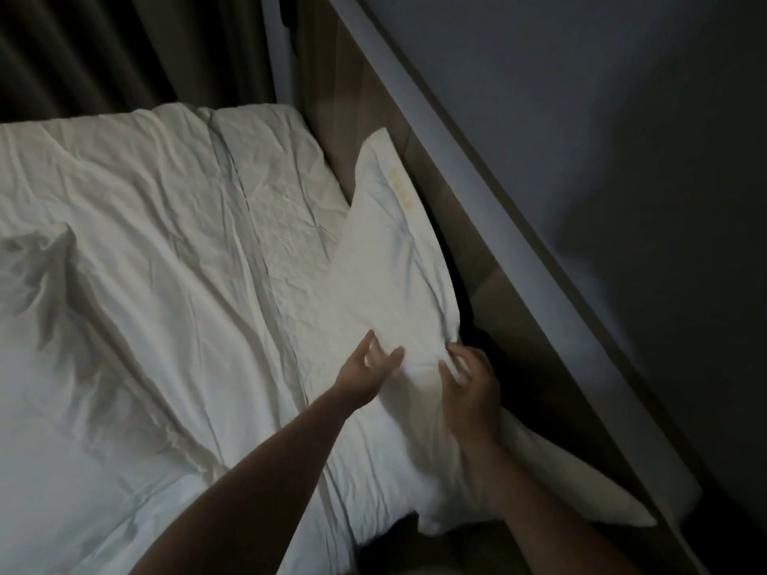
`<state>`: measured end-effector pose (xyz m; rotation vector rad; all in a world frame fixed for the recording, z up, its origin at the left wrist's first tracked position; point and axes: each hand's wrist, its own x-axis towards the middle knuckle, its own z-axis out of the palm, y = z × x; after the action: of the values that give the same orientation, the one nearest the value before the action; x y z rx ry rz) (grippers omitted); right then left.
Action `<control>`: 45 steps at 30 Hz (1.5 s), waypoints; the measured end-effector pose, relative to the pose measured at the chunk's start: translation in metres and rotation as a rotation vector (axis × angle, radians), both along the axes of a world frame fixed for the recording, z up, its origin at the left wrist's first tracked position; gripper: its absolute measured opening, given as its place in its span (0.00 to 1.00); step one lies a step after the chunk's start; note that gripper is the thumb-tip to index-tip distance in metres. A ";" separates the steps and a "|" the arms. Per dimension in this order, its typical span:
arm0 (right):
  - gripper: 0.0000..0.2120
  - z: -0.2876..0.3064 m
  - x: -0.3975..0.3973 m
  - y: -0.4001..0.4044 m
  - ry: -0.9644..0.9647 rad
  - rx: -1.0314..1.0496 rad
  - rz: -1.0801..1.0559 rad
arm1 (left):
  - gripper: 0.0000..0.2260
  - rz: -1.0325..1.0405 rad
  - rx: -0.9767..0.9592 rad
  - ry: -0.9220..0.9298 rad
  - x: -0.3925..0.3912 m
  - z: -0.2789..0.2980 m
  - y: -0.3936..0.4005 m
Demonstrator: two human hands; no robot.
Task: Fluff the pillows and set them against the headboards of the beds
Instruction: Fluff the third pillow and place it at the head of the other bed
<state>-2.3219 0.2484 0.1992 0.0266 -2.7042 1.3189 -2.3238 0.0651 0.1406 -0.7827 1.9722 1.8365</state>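
Both forearms reaching in from bottom edge toward head of bed. Left hand [369, 367] w/ fingers spread, loosely bent, holding nothing, fingertips just touching or just short of pillow face – can't tell which. Right hand [469, 375] curled, pinching bunched fabric at pillow's near edge. Pillow [386, 259] lying just ahead of both hands, long axis running away along headboard [373, 114], far corner tipped up against the wood, right edge over the dark gap beside it. Right hand nearer the headboard side, left nearer the mattress side; coming move probably a lift-and-shake or shove to the right, toward headboard. Second white shape [581, 479], prob. another pillow, wedged low in gap under right forearm. Beyond: rumpled duvet [145, 242] over bed, curtain [103, 47] at far end. No containers in view. Dim light, some blur.
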 end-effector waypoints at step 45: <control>0.10 -0.050 0.111 0.110 -0.321 0.304 -0.252 | 0.31 -0.511 -0.539 -0.113 -0.098 0.010 0.052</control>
<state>-2.2110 0.3587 0.1489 -0.5201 -3.0176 0.8993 -2.4215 0.1168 0.1501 -0.4355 2.3410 0.9666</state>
